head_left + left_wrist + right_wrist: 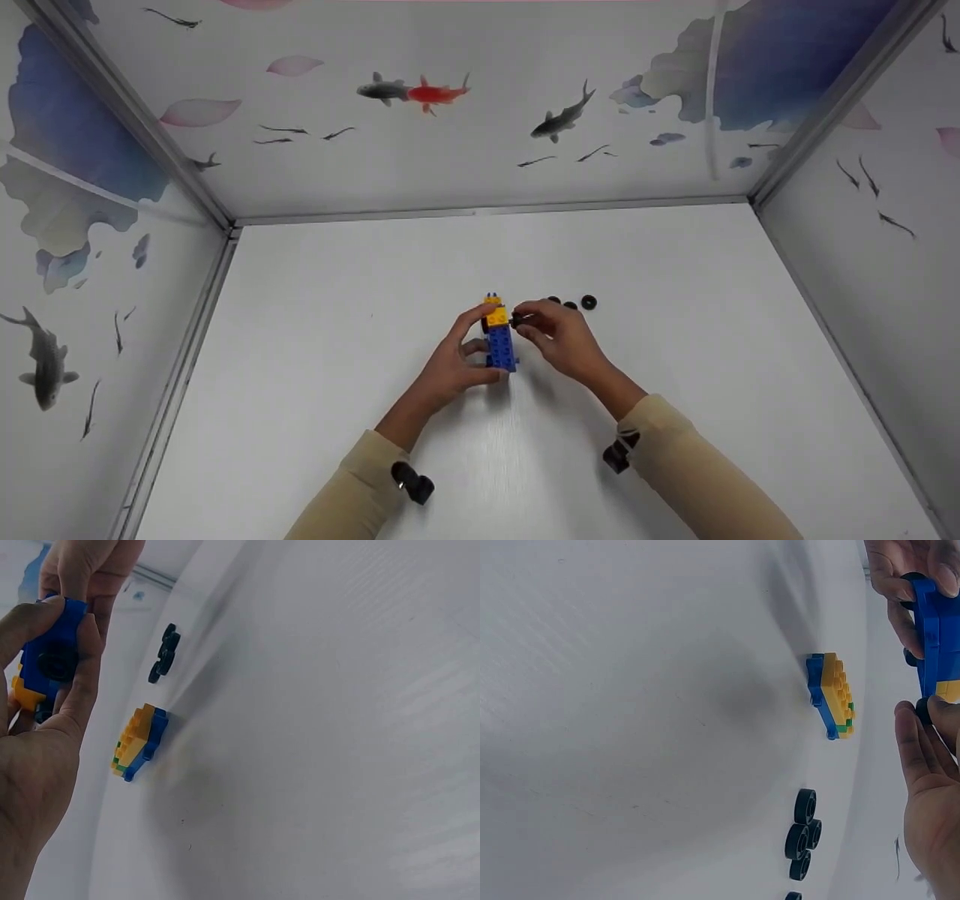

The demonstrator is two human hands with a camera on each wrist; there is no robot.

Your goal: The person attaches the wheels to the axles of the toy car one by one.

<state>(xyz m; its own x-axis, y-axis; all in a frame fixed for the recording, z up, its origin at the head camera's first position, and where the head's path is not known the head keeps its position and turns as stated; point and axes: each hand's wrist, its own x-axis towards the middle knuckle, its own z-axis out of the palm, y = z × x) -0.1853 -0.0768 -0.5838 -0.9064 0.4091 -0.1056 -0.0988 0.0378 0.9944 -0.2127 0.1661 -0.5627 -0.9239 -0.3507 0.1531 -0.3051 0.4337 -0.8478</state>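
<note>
My left hand (454, 364) grips a toy-brick vehicle (501, 349) with a long blue base and yellow bricks at its far end. In the left wrist view, a black wheel (57, 661) sits on the vehicle's blue side. At the vehicle's right side, my right hand (566, 341) pinches a small black wheel (923, 711) between thumb and fingers. The wheel is against or very near the blue base; whether it is seated on the axle cannot be told. My fingers hide part of the vehicle.
A second brick build (832, 696), yellow over blue with some green, stands on the white table (315, 315). Several loose black wheels (589, 302) lie beyond my right hand. Printed panels (480, 165) wall the table at the back and sides.
</note>
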